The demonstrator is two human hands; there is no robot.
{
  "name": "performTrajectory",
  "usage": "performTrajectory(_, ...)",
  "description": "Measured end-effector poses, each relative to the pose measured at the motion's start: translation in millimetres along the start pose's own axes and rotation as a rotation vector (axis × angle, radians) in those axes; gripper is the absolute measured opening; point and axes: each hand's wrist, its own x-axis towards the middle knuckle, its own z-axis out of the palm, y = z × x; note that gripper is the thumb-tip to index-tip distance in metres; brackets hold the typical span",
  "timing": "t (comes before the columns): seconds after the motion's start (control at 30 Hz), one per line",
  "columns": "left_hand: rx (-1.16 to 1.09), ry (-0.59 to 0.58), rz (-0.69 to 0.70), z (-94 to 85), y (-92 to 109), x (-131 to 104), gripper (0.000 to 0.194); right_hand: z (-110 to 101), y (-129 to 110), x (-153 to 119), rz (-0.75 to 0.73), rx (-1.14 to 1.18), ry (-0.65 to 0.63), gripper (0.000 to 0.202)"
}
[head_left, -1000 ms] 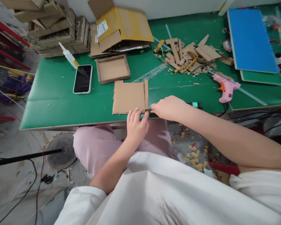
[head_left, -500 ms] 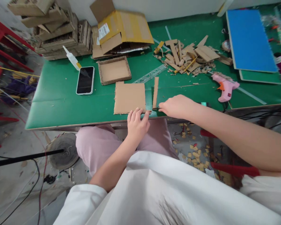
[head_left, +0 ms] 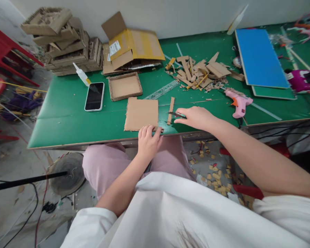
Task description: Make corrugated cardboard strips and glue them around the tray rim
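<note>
My left hand (head_left: 148,141) lies at the table's front edge, fingers spread over the lower right corner of a square cardboard sheet (head_left: 141,114). A small narrow cardboard piece (head_left: 161,130) shows at its fingertips. My right hand (head_left: 196,117) is closed around a utility knife (head_left: 176,114), its dark blade pointing left. Under the blade's tip stands a thin cardboard strip (head_left: 172,105), apart from the sheet; whether the blade touches it I cannot tell. A clear ruler (head_left: 162,90) and a shallow cardboard tray (head_left: 140,92) lie just behind the sheet.
A phone (head_left: 94,96) and a glue bottle (head_left: 81,74) lie on the left. Behind are stacked cardboard trays (head_left: 67,57), a yellow-taped box (head_left: 144,44) and a scrap pile (head_left: 196,70). To the right sit a pink glue gun (head_left: 238,102) and a blue board (head_left: 262,57).
My right hand has lifted slightly from the table's front edge, and the knife now points left over the strip. My left hand stays on the sheet's corner. The whole view has shifted a little.
</note>
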Motion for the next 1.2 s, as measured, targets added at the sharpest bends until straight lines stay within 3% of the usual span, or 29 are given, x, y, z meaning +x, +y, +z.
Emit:
performTrajectory(0.17,-0.029,0.03,0.023,-5.8,-4,-4,0.022,7,1,21,-0.204,0.13,0.024,0.033)
performTrajectory(0.33,-0.093,0.067,0.066,-19.5,-12,2,0.021,5,7,26,-0.251,0.167,0.062,0.018)
performTrajectory(0.47,-0.139,0.126,0.121,-30.8,-14,14,0.023,-3,27,15,-0.192,0.331,0.281,0.019)
performTrajectory(0.57,-0.192,0.163,0.18,-33.3,-7,30,0.023,-12,40,5,-0.017,0.661,0.518,0.016)
performTrajectory(0.67,-0.271,0.13,0.243,-22.9,4,54,0.022,-23,46,-2,0.166,1.048,0.69,0.02)
performTrajectory(0.73,-0.329,0.073,0.257,-9.1,8,75,0.021,-29,47,-4,0.187,1.235,0.768,0.022)
performTrajectory(0.83,-0.419,-0.011,0.229,11.7,8,103,0.023,-34,44,-5,0.16,1.39,0.834,0.026)
performTrajectory(0.93,-0.523,-0.046,0.119,20.5,6,117,0.032,-33,38,-4,0.141,1.492,0.821,0.032)
performTrajectory(1.2,-0.925,-0.091,-0.17,7.3,25,122,0.041,-19,-4,10,0.029,1.731,0.742,0.039)
